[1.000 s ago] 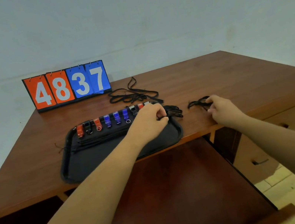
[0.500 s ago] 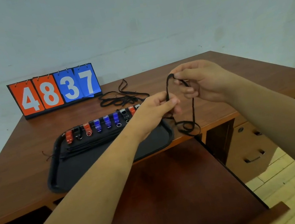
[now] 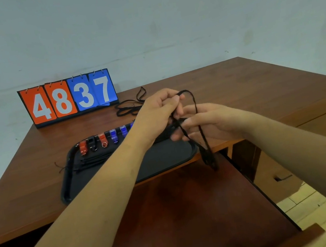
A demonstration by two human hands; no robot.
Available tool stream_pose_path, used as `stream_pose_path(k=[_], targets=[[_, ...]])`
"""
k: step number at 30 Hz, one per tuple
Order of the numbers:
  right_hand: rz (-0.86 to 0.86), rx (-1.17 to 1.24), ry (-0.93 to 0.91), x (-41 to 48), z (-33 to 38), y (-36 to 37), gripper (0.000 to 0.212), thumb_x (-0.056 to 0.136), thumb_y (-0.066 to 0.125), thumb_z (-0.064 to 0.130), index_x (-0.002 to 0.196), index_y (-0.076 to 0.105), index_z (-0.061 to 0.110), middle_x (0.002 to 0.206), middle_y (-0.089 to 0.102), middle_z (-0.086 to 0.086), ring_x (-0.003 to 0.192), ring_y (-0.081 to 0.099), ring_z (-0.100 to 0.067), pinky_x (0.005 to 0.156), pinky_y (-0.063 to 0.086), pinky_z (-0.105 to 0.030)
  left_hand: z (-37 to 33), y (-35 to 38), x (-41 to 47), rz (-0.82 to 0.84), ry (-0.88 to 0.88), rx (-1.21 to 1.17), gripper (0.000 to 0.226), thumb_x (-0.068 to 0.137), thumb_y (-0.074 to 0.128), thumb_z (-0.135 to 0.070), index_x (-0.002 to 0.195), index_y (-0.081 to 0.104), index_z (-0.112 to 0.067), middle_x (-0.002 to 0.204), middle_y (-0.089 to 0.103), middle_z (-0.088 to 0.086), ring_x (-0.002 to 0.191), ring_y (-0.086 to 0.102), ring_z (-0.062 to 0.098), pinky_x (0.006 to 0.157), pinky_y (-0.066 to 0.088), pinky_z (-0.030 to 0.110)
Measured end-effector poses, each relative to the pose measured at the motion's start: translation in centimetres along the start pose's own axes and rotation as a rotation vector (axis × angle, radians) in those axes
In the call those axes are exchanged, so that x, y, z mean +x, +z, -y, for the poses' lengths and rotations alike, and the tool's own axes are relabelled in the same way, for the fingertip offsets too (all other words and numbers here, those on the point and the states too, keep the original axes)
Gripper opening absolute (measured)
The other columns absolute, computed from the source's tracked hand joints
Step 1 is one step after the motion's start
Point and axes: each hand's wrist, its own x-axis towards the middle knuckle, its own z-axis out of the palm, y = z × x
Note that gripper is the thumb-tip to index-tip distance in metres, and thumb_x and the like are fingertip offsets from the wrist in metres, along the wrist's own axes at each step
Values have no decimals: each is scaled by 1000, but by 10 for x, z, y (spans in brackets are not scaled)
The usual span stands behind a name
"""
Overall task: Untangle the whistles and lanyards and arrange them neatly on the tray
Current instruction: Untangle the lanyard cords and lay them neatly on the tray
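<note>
A black tray [image 3: 66,182] lies on the wooden desk, with a row of red, black and blue whistles [image 3: 102,140] along its far edge and folded black lanyards below them. My left hand [image 3: 157,114] pinches the top of a black lanyard [image 3: 204,144] above the tray's right side. My right hand [image 3: 203,124] sits just below and right of it, fingers curled around the same cord. The loop hangs down past the desk's front edge. My left forearm hides the right part of the whistle row.
More tangled black lanyards [image 3: 131,107] lie on the desk behind the tray. A flip scoreboard [image 3: 68,99] reading 4837 stands at the back left. A pulled-out wooden shelf [image 3: 194,215] lies below the desk edge, with drawers [image 3: 279,177] to the right.
My right hand picked the lanyard off the desk and lifted it. My left hand left the tray and took the cord's top; now the right hand is lower, beneath the left.
</note>
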Motion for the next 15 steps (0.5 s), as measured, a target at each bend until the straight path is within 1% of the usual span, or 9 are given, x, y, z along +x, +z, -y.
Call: stream_pose_path(k=[1, 2, 3, 4, 6, 8, 10, 12, 15], targets=[[-7, -15, 26, 1, 1, 5, 25, 102, 49, 11, 123, 56, 2, 88, 68, -18, 96, 66, -35, 97, 50, -46, -1, -2, 1, -70, -5, 6, 19, 102, 46, -15, 101, 65, -16, 69, 63, -6, 61, 55, 4, 62, 45, 21], [-35, -31, 44, 2, 3, 9, 20, 103, 46, 14, 113, 59, 2, 71, 60, -11, 77, 63, -30, 83, 54, -41, 0, -3, 3, -151, -16, 16, 18, 102, 48, -16, 101, 66, -16, 72, 65, -8, 64, 57, 3, 66, 47, 23], [-74, -32, 42, 2, 7, 12, 20, 104, 44, 16, 104, 60, 3, 63, 49, -4, 63, 53, -23, 67, 51, -34, 4, -6, 5, -221, -33, 16, 17, 101, 49, -18, 103, 66, -16, 77, 67, -8, 69, 60, 3, 73, 50, 26], [-109, 9, 21, 4, 11, 14, 22, 105, 42, 17, 97, 59, 5, 60, 40, 0, 55, 42, -18, 54, 44, -28, 7, -8, 5, -254, -52, -19, 17, 101, 50, -22, 105, 66, -16, 85, 69, -7, 78, 64, 5, 83, 53, 31], [-145, 185, -58, 6, 21, 17, 24, 105, 40, 19, 91, 57, 8, 58, 33, 3, 49, 30, -12, 45, 30, -23, 10, -7, 2, -159, -79, -205, 28, 99, 51, -35, 112, 63, -14, 103, 70, 0, 99, 66, 15, 100, 50, 42], [-156, 389, -143, 10, 31, 18, 25, 105, 40, 20, 88, 56, 10, 56, 33, 5, 46, 29, -10, 43, 26, -22, 11, 5, -5, 69, -129, -340, 42, 98, 47, -44, 122, 59, -12, 116, 68, 8, 112, 64, 24, 105, 46, 46], [-174, 559, -192, 15, 41, 18, 25, 105, 39, 21, 87, 54, 10, 55, 33, 6, 46, 28, -9, 43, 24, -21, 11, 18, -17, 303, -206, -338, 42, 99, 43, -41, 122, 58, -10, 114, 70, 12, 113, 64, 28, 104, 47, 45], [-206, 656, -204, 18, 47, 13, 26, 105, 38, 22, 85, 52, 11, 54, 30, 6, 45, 24, -8, 43, 20, -21, 14, 23, -26, 459, -220, -304, 32, 101, 45, -29, 116, 59, -4, 97, 71, 13, 100, 68, 31, 94, 53, 39], [-344, 648, -207, 13, 47, -4, 26, 105, 38, 21, 84, 51, 13, 55, 29, 6, 46, 20, -9, 42, 18, -22, 19, 14, -34, 445, -228, -278, 21, 103, 42, -14, 99, 61, -5, 68, 56, 3, 71, 64, 22, 71, 53, 27]])
